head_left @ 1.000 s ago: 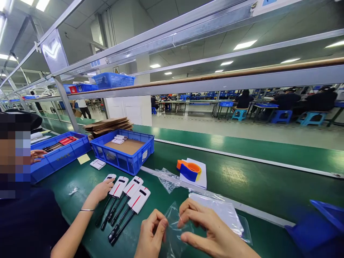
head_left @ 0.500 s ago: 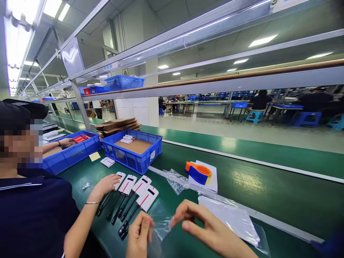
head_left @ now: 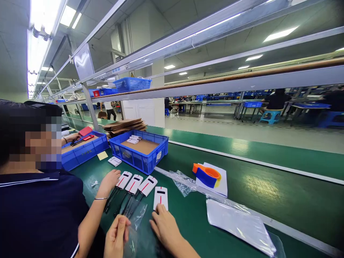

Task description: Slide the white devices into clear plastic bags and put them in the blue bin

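Note:
My left hand [head_left: 116,234] is at the bottom edge, its fingers pinched on a clear plastic bag [head_left: 135,218] that lies limp on the green bench. My right hand [head_left: 165,227] is just right of it, fingers curled on the near end of a white device with a red stripe [head_left: 160,196]. That device lies apart from a row of three similar white devices [head_left: 134,183] with black cables. A co-worker's hand [head_left: 110,180] rests on the left end of that row.
A blue crate lined with cardboard [head_left: 139,157] stands behind the row, a second blue crate [head_left: 83,150] to its left. An orange and blue tape dispenser [head_left: 206,175] sits on white paper. A stack of clear bags [head_left: 239,224] lies at the right. The co-worker's torso fills the left.
My right hand has let go of the bag and moved onto the nearest white device, which now lies apart from the row. My left hand keeps the bag, lower and further left.

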Tool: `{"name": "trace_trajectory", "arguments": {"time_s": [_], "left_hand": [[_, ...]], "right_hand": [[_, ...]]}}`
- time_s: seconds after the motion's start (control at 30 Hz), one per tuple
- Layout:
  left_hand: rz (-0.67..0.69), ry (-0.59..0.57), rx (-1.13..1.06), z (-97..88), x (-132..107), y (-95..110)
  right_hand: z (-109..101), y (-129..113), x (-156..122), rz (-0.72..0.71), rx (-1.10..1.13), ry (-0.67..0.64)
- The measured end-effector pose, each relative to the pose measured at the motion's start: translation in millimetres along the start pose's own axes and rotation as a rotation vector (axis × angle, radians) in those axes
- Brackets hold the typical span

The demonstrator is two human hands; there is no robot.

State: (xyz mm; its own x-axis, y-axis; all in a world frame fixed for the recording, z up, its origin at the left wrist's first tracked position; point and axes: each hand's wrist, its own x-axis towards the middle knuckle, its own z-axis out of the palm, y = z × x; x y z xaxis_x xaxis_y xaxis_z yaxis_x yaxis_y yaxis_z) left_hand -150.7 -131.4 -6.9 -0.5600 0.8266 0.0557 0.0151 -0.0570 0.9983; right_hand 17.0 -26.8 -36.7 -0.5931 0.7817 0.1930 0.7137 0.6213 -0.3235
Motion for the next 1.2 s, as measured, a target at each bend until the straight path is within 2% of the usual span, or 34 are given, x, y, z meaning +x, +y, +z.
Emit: {"name": "trace_trajectory", "arguments": {"time_s": [0.13,0.27,0.37,0.5,0.63,0.83,1.03,1.1,1.2], "left_hand": [[-0.034,-0.025,-0.002,5.1,2,-4],[-0.016,-0.049,-0.026,27.1,1,-1],[-0.015,-0.099,-0.042,39.8,0,6],[-0.01,-0.116,-0.043,45.1,0,13],[-0.011,-0.122,-0.04,47.9,2,13],[-0.042,-0.142,-0.052,63.9,1,14],[-0.022,-0.18,-0.057,83.2,-7,28],[-0.006,-0.242,-0.045,87.1,-7,30],[0.028,-0.406,-0.014,92.4,-1,32]], "right_hand": [[-20,60,-32,0.209,-0.104,0.084],[-26,89,-43,0.315,-0.117,0.088],[-26,95,-42,0.287,-0.064,0.092],[-32,102,-53,0.16,-0.031,0.126],[-42,111,-81,0.068,-0.057,0.224],[-61,114,-124,0.042,-0.016,0.367],[-71,109,-144,0.162,0.114,0.436],[-77,110,-147,0.257,0.2,0.437],[-88,113,-155,0.408,0.465,0.314]]}}
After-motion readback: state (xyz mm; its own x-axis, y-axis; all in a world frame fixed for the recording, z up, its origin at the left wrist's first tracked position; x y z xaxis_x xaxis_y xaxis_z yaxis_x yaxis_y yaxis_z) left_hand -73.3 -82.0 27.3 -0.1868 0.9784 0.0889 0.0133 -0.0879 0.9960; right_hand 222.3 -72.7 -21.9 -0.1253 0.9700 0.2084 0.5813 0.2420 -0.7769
